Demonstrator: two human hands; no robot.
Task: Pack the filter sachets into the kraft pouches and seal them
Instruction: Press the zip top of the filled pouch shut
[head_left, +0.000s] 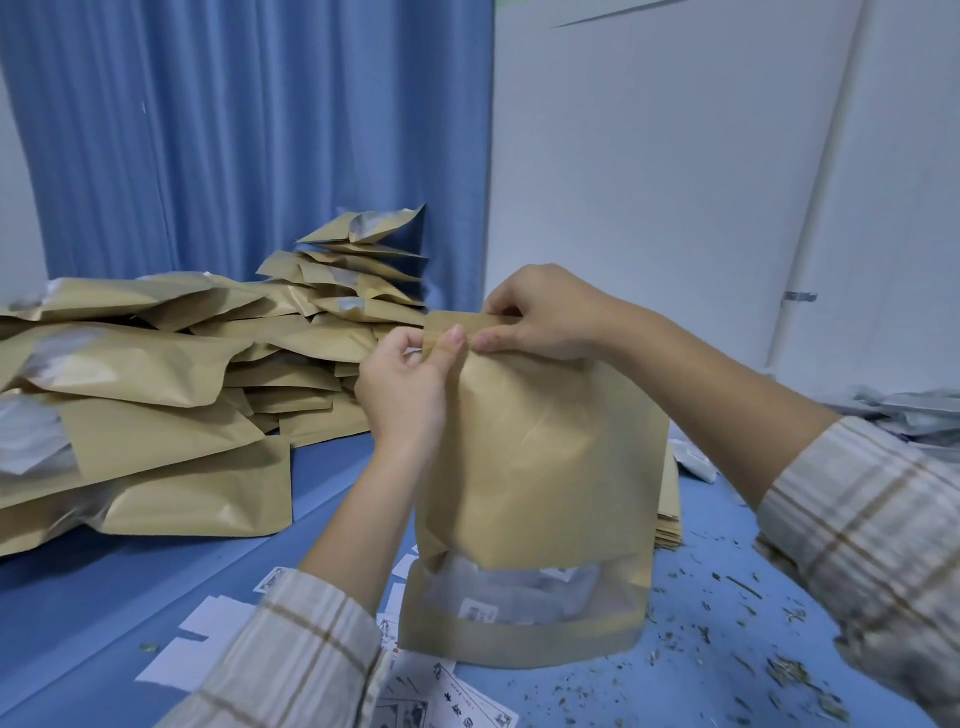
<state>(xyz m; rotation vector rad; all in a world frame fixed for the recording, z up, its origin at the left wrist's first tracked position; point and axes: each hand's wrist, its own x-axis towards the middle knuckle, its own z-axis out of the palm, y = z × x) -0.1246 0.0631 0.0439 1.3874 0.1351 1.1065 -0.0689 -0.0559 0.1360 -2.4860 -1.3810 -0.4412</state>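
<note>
Since the kraft pouch (535, 467) stands upright on the blue table (104, 582) with sachets (514, 592) showing through its window, sealing's the job now. Left hand (405, 384) and right hand (540, 317) both pinch the top strip between thumb and fingertips. I'd press firmly and slide outward along the zip.

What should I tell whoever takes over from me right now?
Left hand and right hand: both pinch the top strip of the upright kraft pouch on the blue table.
Sachets show through its window, so it is filled.
Pile of pouches lies at left; flat pouches behind the upright one.
Left: finish this seal, then pack more.
</note>
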